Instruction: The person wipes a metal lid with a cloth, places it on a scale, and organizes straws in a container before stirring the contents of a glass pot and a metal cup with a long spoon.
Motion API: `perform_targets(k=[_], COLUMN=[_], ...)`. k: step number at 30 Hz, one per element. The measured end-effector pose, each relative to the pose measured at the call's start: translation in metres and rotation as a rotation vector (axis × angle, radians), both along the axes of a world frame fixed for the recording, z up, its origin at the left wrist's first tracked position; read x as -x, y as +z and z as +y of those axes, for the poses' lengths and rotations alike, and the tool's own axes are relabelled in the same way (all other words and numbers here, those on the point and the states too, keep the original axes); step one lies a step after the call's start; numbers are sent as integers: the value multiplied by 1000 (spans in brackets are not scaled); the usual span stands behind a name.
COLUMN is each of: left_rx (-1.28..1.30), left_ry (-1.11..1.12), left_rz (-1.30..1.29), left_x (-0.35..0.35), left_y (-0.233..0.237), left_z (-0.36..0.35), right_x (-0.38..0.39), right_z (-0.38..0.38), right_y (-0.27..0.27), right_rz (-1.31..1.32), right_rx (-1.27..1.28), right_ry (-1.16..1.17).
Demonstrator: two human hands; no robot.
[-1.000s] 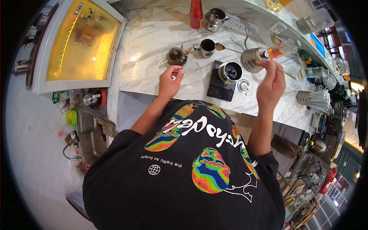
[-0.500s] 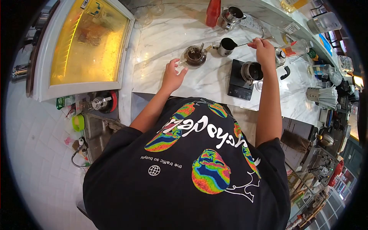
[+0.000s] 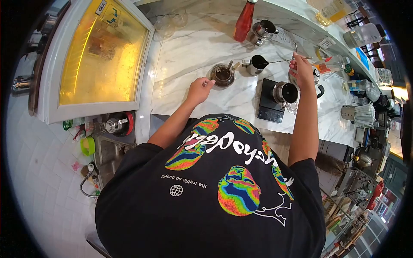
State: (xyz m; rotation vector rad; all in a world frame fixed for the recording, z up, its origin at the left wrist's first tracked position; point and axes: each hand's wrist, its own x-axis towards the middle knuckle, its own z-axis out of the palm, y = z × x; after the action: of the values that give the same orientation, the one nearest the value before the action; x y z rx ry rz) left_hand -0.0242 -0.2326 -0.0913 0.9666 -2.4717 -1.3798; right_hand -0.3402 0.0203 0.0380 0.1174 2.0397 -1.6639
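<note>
Two-handed: clamping pot (image 3: 223, 77) with left hand (image 3: 201, 90), probably for steadiness; pinching spoon (image 3: 280, 61) high with right hand (image 3: 302, 71), apparently to reach cup (image 3: 256, 69).

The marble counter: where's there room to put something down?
Bare counter lies between the yellow-lit cabinet and the glass teapot, and between that teapot and the black scale. It's crowded by the right hand: spoon, steel pitcher and kettle are bunched together.

Counter (image 3: 180, 60): white, grey-veined. Scale (image 3: 267, 96) by its front edge: black. Bottle (image 3: 244, 23) near back edge: red. Glass pot (image 3: 223, 75): dark brown inside. Shirt (image 3: 193, 228): black, multicolour prints (image 3: 239, 191).
</note>
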Motion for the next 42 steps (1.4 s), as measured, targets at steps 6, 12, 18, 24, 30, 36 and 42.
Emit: perform_targets(k=[6, 12, 18, 24, 30, 36, 42], left_rx=[-197, -474, -544, -659, -561, -497, -449], left_ry=[27, 105, 58, 15, -43, -131, -66], left_rz=[5, 157, 288, 512, 638, 676, 756], left_x=[-5, -16, -20, -6, -6, -12, -10], left_y=[-3, -10, 40, 127, 156, 158, 161], left_z=[1, 9, 21, 39, 50, 53, 55], right_x=[-9, -53, -157, -205, -212, -210, -210], right_z=[17, 42, 22, -11, -27, -32, -26], right_y=[7, 43, 72, 73, 82, 83, 95], right_rz=[28, 349, 519, 620, 747, 1065, 1281], right_rx=[-17, -65, 157, 96, 136, 45, 69], right_ry=[32, -123, 108, 296, 234, 294, 372])
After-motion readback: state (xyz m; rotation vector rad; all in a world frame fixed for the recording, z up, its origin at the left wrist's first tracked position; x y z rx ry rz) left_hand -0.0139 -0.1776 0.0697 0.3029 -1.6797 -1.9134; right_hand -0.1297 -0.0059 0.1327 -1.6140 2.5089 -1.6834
